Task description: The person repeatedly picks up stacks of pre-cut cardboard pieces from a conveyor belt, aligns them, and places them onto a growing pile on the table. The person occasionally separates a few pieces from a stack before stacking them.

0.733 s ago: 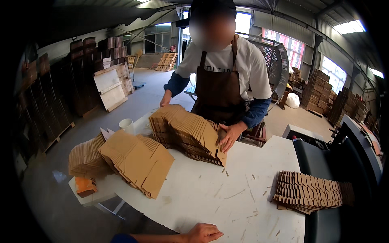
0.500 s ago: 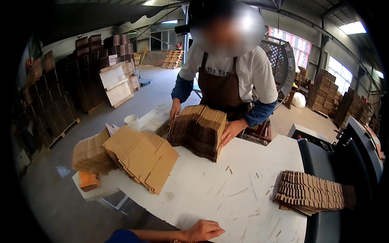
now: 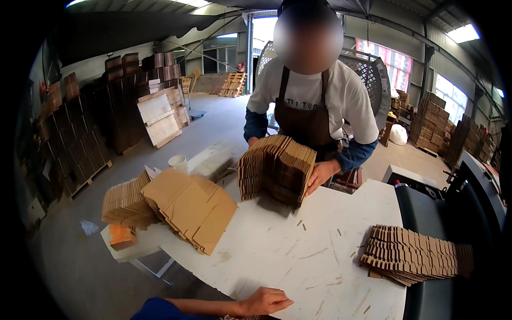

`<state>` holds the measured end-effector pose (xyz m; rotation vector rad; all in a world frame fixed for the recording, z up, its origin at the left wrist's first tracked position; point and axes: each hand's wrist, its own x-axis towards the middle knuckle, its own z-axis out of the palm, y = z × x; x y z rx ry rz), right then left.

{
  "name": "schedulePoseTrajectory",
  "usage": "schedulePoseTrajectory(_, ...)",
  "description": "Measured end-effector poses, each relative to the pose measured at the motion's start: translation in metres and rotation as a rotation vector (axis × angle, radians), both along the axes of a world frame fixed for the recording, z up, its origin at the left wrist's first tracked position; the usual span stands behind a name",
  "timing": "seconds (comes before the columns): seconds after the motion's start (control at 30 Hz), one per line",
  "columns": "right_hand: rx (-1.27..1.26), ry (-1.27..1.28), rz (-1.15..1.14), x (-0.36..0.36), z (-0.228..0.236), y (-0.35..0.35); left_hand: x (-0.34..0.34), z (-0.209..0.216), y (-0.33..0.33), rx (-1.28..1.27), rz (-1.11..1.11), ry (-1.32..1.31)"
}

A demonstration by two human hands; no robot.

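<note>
Brown cardboard sheets lay stacked on the table, at left, seemingly stiff but slide-prone, best held by opposite edges, while your left hand lay loosely curled near, its grip unclear, your right hand unseen.

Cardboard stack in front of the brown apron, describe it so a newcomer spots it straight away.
Start at the white table and look across it to the person in the brown apron. Just in front of the apron is the cardboard stack. Unlike the left-hand stacks and right-hand stack, it has that person's hand on its side.
</note>
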<state>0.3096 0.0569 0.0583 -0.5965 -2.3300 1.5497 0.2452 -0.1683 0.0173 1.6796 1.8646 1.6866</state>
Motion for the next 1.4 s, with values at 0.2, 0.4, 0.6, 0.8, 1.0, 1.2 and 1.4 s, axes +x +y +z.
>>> schedulePoseTrajectory(0.2, 0.03, 0.029, -0.017, 0.003, -0.003, 0.009, 0.002, -0.001, -0.001, -0.054, -0.008, 0.053)
schedulePoseTrajectory(0.4, 0.07, 0.045, -0.048, 0.012, -0.003, 0.024, 0.004, 0.01, 0.001, 0.014, -0.021, 0.278)
schedulePoseTrajectory(0.6, 0.127, 0.066, -0.066, 0.008, -0.006, 0.039, -0.011, 0.023, -0.024, -0.059, 0.09, 0.569)
schedulePoseTrajectory(0.8, 0.157, 0.082, -0.083, 0.009, -0.009, 0.053, -0.019, 0.016, -0.022, -0.121, 0.029, 0.551)
schedulePoseTrajectory(1.0, 0.143, 0.079, -0.039, 0.005, -0.006, 0.057, -0.014, 0.016, -0.024, -0.124, 0.035, 0.563)
schedulePoseTrajectory(1.2, 0.178, 0.062, -0.048, 0.004, -0.01, 0.054, -0.011, 0.009, -0.028, -0.181, 0.068, 0.559)
schedulePoseTrajectory(1.4, 0.193, 0.027, -0.086, 0.009, -0.01, 0.055, -0.01, 0.02, -0.027, 0.006, 0.05, 0.69)
